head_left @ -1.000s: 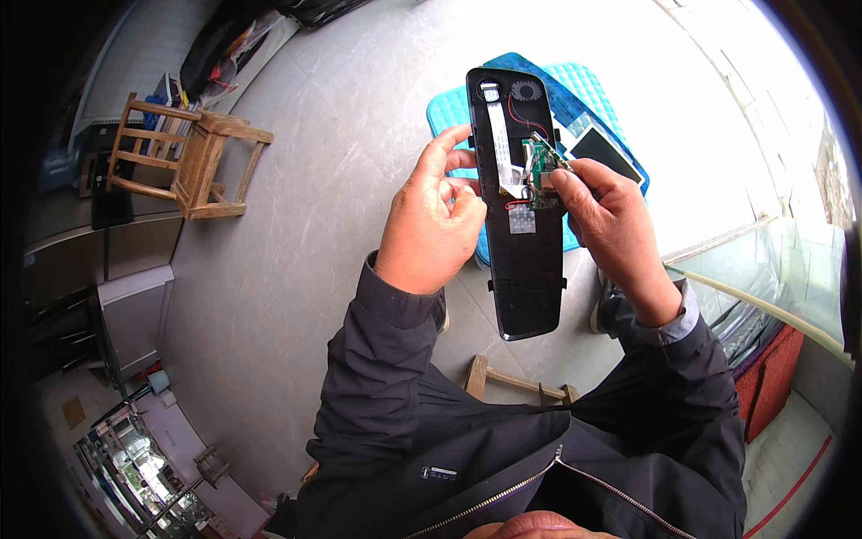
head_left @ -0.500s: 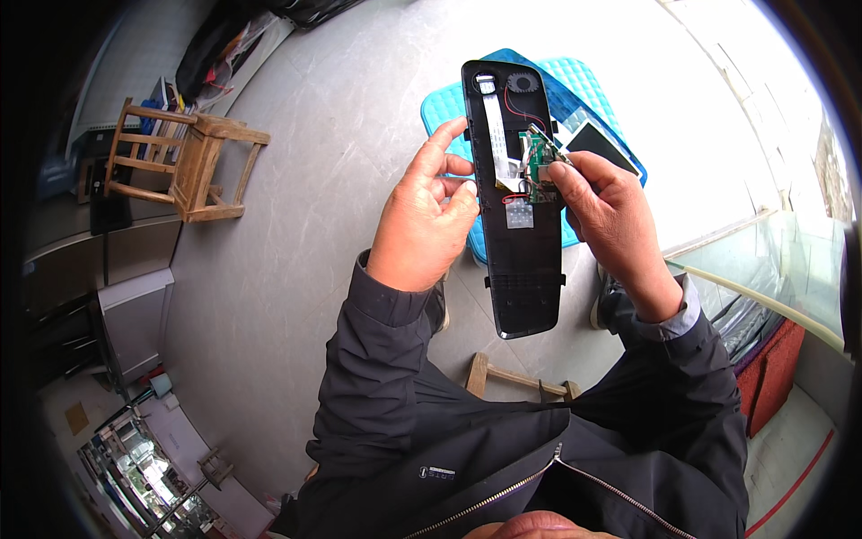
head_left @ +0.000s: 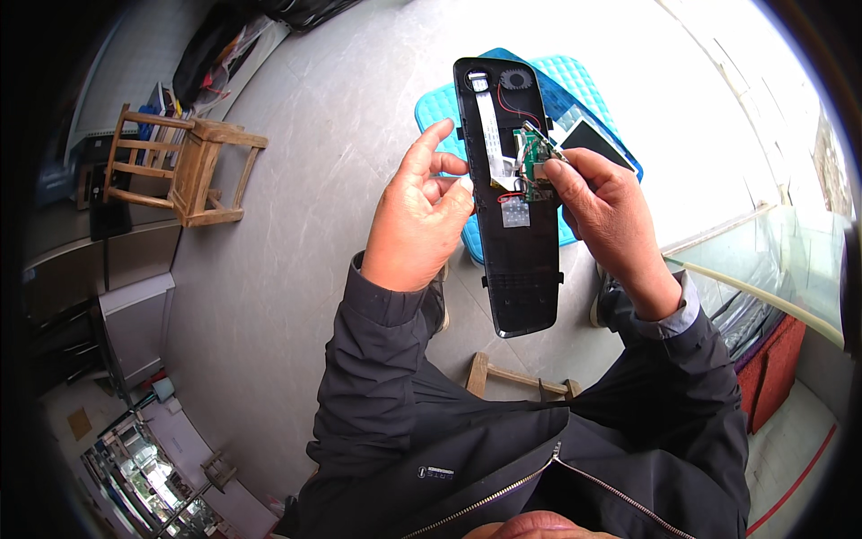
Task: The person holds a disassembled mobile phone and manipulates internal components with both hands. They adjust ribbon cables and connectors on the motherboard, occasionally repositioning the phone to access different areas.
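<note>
A long black plastic housing (head_left: 521,260), shaped like a rear-view mirror shell, is held upright with its inside facing me. My left hand (head_left: 420,211) grips its left edge. The thumb and curled fingers meet there, the index finger points up, and some fingertips are hidden. My right hand (head_left: 611,202) pinches the right edge of a green circuit board (head_left: 530,162), tilted over the middle of the housing. A white flat cable (head_left: 489,126) runs up the shell's left side. Near the top, thin red and black wires lead from a round black speaker (head_left: 515,81).
A blue quilted stool top (head_left: 431,112) lies beyond the housing, with a flat dark panel with a pale frame (head_left: 593,139) on it. A wooden chair (head_left: 202,171) stands at left, glass panes (head_left: 763,260) at right. Below my hands is a wooden bar (head_left: 512,375).
The housing and both hands have shifted very slightly to the left. The grips look the same, and the circuit board stays in my right hand.
</note>
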{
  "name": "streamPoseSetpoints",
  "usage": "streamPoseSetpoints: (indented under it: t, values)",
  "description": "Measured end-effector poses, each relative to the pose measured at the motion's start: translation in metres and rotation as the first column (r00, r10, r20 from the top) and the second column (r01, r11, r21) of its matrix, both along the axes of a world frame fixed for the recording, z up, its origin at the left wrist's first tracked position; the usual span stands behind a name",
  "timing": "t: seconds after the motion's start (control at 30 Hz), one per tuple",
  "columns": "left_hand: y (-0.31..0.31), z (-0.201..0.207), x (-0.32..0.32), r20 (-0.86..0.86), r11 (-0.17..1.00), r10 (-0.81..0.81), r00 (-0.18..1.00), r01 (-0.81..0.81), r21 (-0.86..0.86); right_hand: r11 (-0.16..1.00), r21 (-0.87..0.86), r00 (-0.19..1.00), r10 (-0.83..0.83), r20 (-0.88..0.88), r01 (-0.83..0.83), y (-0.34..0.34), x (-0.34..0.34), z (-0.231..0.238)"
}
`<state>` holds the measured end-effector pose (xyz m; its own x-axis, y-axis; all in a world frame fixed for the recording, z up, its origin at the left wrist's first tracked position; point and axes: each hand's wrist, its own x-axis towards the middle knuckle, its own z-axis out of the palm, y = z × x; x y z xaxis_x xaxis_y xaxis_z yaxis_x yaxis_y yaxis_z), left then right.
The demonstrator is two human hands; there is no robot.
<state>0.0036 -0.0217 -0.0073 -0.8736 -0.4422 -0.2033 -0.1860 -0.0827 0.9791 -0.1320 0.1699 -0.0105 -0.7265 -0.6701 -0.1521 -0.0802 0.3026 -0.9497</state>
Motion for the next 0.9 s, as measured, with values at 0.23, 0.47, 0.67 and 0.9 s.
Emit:
streamPoseSetpoints:
  t: [0.23,0.47,0.67,0.9]
  values:
    - [-0.0012,-0.0019,0.0003,0.029,1.000,0.015,0.999,-0.016,0.011,1.000,-0.005,0.999,-0.009,0.036,0.010,0.0004,0.0001,0.0020]
    - [0.0022,-0.0015,0.0002,-0.012,0.999,0.010,1.000,-0.009,0.038,0.999,-0.045,1.000,-0.017,-0.019,0.017,-0.0012,0.0023,0.0000]
    - [0.0028,-0.0011,-0.0012,-0.008,0.997,0.020,1.000,-0.019,0.070,0.999,-0.037,0.999,-0.011,-0.039,0.009,-0.0006,0.0022,-0.0006]
    - [0.0038,-0.0008,-0.0003,0.023,0.997,0.063,0.998,-0.064,0.045,1.000,-0.023,0.997,-0.012,-0.070,0.011,-0.0004,0.0024,-0.0004]
